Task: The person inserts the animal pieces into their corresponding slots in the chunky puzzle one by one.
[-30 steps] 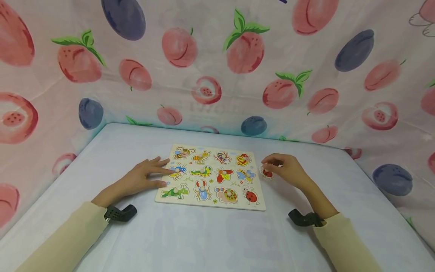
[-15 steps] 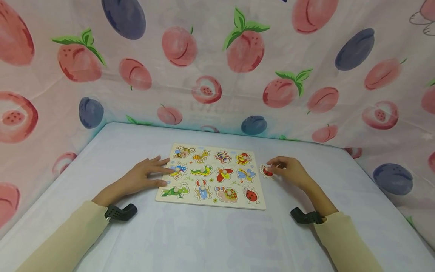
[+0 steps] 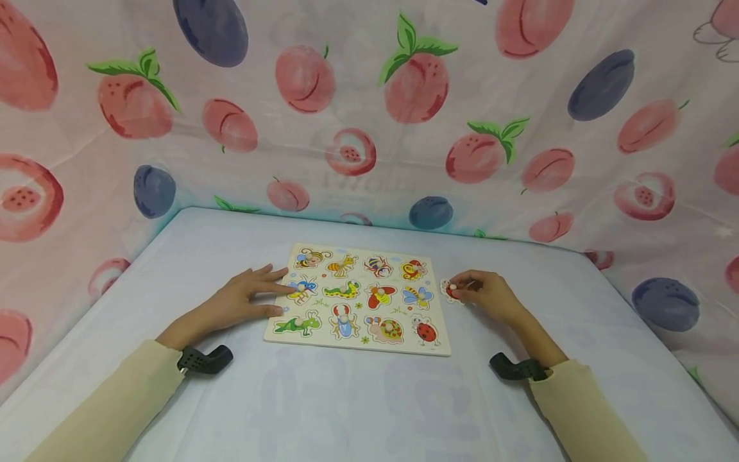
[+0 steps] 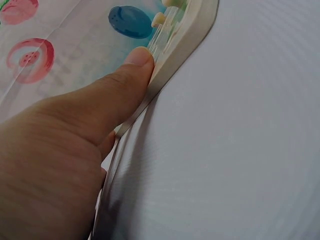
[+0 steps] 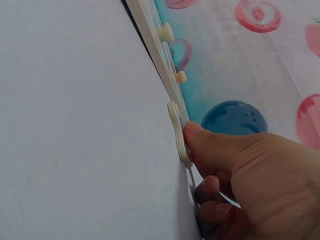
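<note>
A pale wooden peg puzzle board (image 3: 323, 307) with several insect pieces lies mid-table. My left hand (image 3: 233, 298) rests at its left side, fingers spread over the edge onto the blue mosquito piece. In the left wrist view the thumb (image 4: 135, 65) presses on the board's rim. Just off the board's right edge is a loose ladybug puzzle piece (image 3: 444, 290); my right hand (image 3: 491, 295) pinches it by its knob. The right wrist view shows that piece (image 5: 177, 135) edge-on by the thumb. A printed ladybug (image 3: 426, 332) without a knob marks the board's lower right corner.
A white cloth covers the table (image 3: 358, 404). Behind and along both sides hangs a fruit-print curtain (image 3: 392, 154). Black wrist cameras sit on the left wrist (image 3: 204, 361) and the right wrist (image 3: 518, 367).
My right hand has shifted slightly down over the ladybug piece, uncovering more of it, and its fingertips now close at the knob. The left hand and board look the same.
</note>
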A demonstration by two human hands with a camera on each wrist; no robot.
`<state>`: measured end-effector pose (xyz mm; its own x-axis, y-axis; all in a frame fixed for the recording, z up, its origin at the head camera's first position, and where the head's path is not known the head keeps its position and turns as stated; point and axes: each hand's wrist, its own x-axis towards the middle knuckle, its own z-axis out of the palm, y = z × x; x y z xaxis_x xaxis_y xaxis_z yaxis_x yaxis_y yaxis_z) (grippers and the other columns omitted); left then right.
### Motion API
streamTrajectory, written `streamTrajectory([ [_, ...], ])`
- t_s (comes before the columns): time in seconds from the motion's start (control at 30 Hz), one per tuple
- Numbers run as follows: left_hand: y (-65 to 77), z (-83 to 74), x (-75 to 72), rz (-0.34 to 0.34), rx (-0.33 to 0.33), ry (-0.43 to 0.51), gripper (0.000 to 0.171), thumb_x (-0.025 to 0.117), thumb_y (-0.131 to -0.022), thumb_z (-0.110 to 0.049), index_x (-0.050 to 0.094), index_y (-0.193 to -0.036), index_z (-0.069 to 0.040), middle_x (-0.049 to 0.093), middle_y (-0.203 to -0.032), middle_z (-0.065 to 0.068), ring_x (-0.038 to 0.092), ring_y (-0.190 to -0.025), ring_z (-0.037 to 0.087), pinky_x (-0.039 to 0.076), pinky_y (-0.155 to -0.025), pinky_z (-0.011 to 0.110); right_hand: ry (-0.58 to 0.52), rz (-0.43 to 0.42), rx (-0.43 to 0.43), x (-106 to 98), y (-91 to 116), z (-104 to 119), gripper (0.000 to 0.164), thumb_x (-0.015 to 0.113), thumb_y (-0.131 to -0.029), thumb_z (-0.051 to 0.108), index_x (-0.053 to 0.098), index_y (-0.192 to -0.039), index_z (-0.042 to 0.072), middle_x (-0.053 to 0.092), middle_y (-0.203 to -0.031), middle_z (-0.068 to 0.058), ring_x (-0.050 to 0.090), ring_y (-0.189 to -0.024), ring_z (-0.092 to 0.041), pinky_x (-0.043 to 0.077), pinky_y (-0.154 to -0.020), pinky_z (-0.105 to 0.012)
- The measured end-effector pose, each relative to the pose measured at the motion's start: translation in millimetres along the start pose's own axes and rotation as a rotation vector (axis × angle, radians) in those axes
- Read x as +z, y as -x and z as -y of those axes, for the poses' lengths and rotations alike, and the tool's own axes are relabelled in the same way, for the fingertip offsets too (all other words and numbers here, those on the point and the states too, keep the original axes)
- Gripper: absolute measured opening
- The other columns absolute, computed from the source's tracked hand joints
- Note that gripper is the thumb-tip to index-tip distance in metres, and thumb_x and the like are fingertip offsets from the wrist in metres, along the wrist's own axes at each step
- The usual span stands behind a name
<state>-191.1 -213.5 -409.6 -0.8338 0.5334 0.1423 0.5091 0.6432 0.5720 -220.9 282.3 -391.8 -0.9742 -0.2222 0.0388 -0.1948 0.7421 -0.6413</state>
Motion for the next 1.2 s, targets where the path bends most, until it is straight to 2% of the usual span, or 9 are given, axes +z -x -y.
streamTrajectory([
  [0.5,-0.6,-0.8,-0.2,-0.001,0.007,0.005,0.048,0.071,-0.083,-0.044,0.065,-0.127,-0.026,0.041,-0.148,0.006,0.019,-0.141,0.038,0.008,-0.111,0.06,0.015,-0.055,-0.006,7.4,-0.7,-3.4,0.023,0.071,-0.088,0.024,0.07,-0.108,0.011,0.067,-0.096,-0.001,0.055,-0.082,-0.02,0.048,-0.068,-0.029],
  [1.2,0.2,-0.8,-0.2,0.0,0.001,0.008,0.048,0.07,-0.083,-0.045,0.065,-0.127,-0.026,0.04,-0.148,0.007,0.018,-0.142,0.038,0.008,-0.111,0.061,0.092,-0.074,-0.048,10.9,-0.9,2.4,0.016,0.067,-0.09,0.016,0.071,-0.104,0.009,0.065,-0.086,-0.001,0.053,-0.077,-0.019,0.044,-0.067,-0.032],
])
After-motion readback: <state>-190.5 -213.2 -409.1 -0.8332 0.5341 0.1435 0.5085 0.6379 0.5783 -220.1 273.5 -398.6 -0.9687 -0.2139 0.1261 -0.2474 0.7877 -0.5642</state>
